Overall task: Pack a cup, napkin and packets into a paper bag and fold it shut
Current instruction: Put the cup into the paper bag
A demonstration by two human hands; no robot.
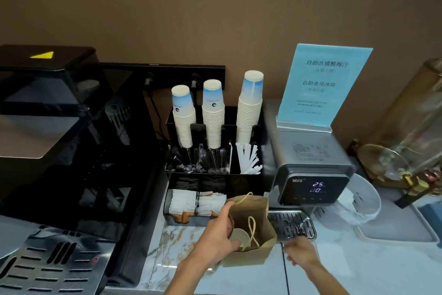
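marble counter (pixel 177 242) | left hand (pixel 218 235) fingers clamped on paper bag (pixel 253 227) mouth, seating paper cup (pixel 239 237) | right hand (pixel 301 253) at 3 o'clock, fingers apart, empty | next: reaching to packets (pixel 198 206) at 11 o'clock

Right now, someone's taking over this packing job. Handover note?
Left hand: gripping the near-left rim of the paper bag, holding it open.
Right hand: empty, fingers spread, low over the counter just right of the bag.
Bag stands open on the marble counter, in front of the black organizer.
Done: one cup is inside the bag.
Left: napkin and packets. White packets sit in the organizer's front tray, just behind the bag. No napkin is clearly identifiable. Then fold the top shut.
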